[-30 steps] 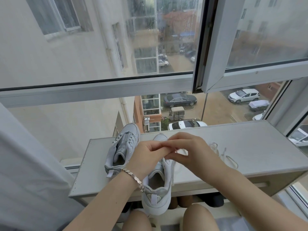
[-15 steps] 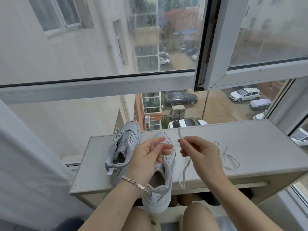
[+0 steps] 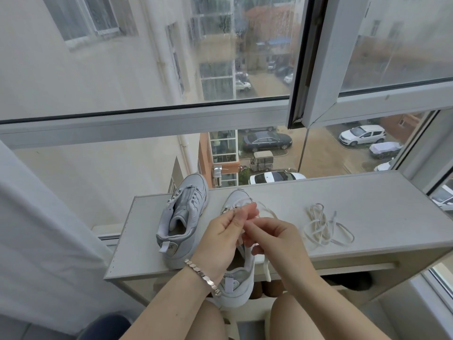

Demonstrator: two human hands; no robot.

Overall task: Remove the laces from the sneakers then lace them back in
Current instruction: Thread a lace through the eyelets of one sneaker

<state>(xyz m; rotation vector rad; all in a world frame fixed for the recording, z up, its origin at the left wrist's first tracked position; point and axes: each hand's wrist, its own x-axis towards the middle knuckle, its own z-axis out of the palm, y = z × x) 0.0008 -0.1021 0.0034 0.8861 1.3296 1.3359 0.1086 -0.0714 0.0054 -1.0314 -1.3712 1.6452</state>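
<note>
Two white sneakers stand on a pale cabinet top [image 3: 367, 200] by the window. The left sneaker [image 3: 181, 217] has no lace and sits apart from my hands. The near sneaker [image 3: 239, 280] points away from me, its heel over the front edge. My left hand [image 3: 221, 236] hovers over its tongue and pinches a white lace [image 3: 266, 265] near the eyelets. My right hand [image 3: 274, 238] pinches the same lace beside it; one end hangs down past the edge. A second loose lace [image 3: 323, 227] lies coiled to the right.
The window glass and its white frame [image 3: 171, 123] rise directly behind the cabinet. A white curtain [image 3: 36, 229] hangs at the left. My knees [image 3: 289, 310] sit below the cabinet's front edge, with dark shoes on a shelf [image 3: 353, 280] underneath.
My right hand came back down from its raised pull and met my left hand over the near sneaker. The lace, drawn up before, now hangs slack over the edge.
</note>
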